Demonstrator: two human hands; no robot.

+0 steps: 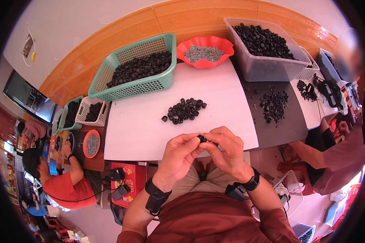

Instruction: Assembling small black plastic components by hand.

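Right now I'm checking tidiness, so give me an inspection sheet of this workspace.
Surface: white sheet; dark surface at right.
Things: small black part, piled black caps, green basket and clear bin of black parts, red bowl of metal pieces.
Clutter: loose black pieces on the dark surface.
Hands: left hand and right hand pinch the small black part.
Cables: white cord on wall; dark cable at lower left.
Surroundings: co-worker at left, another co-worker at right.

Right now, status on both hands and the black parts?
Left hand and right hand pinching one small black part. Pile of black parts ahead on white sheet. Green basket, red bowl beyond pile.
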